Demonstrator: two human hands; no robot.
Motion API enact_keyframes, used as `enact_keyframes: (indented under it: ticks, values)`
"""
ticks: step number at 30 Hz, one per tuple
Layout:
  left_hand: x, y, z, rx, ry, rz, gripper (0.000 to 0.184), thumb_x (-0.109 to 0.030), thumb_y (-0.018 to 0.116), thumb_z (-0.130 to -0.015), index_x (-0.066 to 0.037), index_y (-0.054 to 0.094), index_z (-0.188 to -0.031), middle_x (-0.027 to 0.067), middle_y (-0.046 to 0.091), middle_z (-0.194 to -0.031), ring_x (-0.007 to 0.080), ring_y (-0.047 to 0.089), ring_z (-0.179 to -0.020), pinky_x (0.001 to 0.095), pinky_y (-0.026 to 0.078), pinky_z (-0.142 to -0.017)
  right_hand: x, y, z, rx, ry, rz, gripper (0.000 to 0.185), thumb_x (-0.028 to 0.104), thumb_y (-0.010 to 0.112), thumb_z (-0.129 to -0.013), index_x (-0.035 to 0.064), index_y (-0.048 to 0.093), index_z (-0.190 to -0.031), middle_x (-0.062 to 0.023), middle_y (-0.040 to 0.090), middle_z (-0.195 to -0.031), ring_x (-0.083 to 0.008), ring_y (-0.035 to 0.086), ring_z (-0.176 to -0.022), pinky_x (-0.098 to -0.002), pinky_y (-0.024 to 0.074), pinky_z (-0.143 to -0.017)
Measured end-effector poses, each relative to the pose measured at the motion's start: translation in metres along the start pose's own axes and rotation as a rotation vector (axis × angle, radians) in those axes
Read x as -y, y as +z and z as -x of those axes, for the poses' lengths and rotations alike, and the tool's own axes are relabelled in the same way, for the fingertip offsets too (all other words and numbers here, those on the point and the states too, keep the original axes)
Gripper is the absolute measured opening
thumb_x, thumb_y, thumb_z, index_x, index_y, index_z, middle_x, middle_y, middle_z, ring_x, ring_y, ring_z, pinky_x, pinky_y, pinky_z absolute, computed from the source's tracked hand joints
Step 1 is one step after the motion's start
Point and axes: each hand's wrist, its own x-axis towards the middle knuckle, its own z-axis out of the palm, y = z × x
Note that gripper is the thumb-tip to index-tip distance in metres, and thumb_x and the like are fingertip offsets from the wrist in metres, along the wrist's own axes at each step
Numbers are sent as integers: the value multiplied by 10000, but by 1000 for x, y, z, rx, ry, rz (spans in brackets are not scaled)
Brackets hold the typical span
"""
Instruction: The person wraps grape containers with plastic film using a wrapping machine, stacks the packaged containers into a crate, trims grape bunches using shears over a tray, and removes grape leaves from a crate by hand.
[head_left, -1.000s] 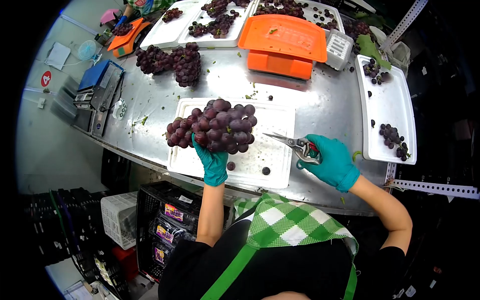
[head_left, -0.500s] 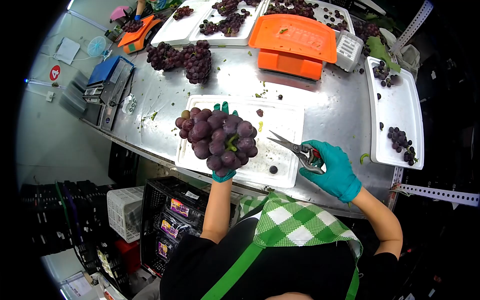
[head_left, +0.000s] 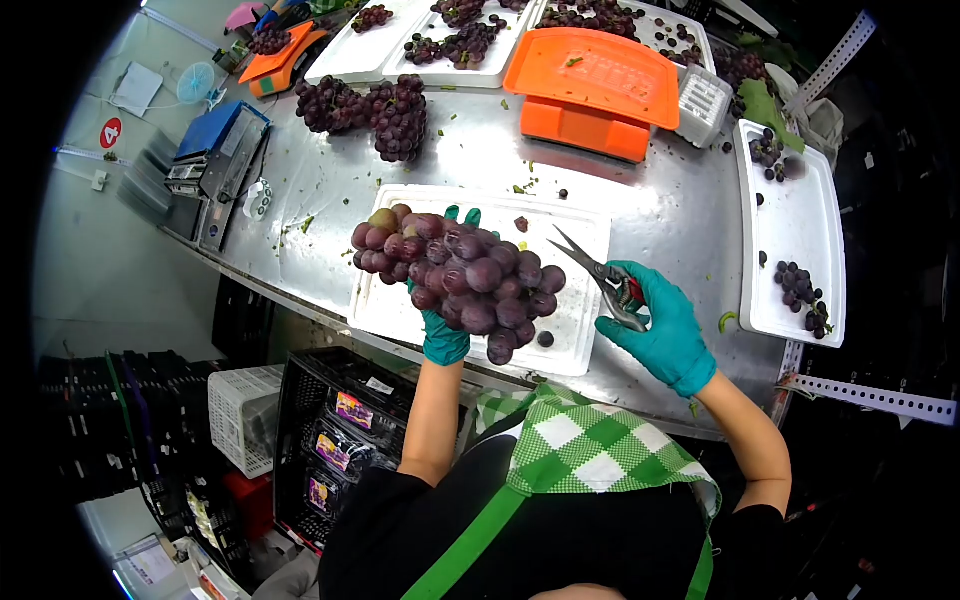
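Note:
A large bunch of purple grapes [head_left: 465, 270] is held up over a white tray [head_left: 385, 318] by my left hand [head_left: 447, 338]. That hand wears a green glove and supports the bunch from beneath, its fingers mostly hidden by the fruit. To the right, my gloved right hand [head_left: 662, 330] grips a pair of pruning snips [head_left: 605, 278] with red on the handles. Their blades are apart and point up and left toward the bunch without touching it. One loose grape [head_left: 545, 339] and a small reddish scrap [head_left: 521, 224] lie on the tray.
An orange scale [head_left: 590, 80] stands behind the tray, with a clear plastic box [head_left: 703, 105] beside it. More grape bunches [head_left: 398, 118] lie at the back left. A white tray [head_left: 790, 240] with small clusters sits right. Below the table edge is a black crate [head_left: 300, 430].
The bunch has been turned in my left hand and now stretches further right, its lower end hanging toward the loose grape. The snips have shifted slightly right and point more upward.

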Motion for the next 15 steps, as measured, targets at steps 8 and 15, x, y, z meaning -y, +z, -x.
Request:
enact_keyframes:
  ticks: [8,15]
  values:
    - [20,-14,-1,32,-179,324,446,-266,376,-894,-65,280,-1280,81,395,-1247,197,408,-1123,344,313,-978,26,4,-28,92,97,-239,586,227,714,-690,41,449,-1178,-91,562,-1013,-142,536,-895,-298,448,-785]
    - [43,-40,9,11,-228,172,463,-275,334,-922,-58,228,-1318,96,344,-1298,216,380,-1168,353,327,-986,56,27,-65,119,-6,-229,542,346,686,-664,66,510,-1095,-140,612,-934,-269,609,-816,-335,474,-731]
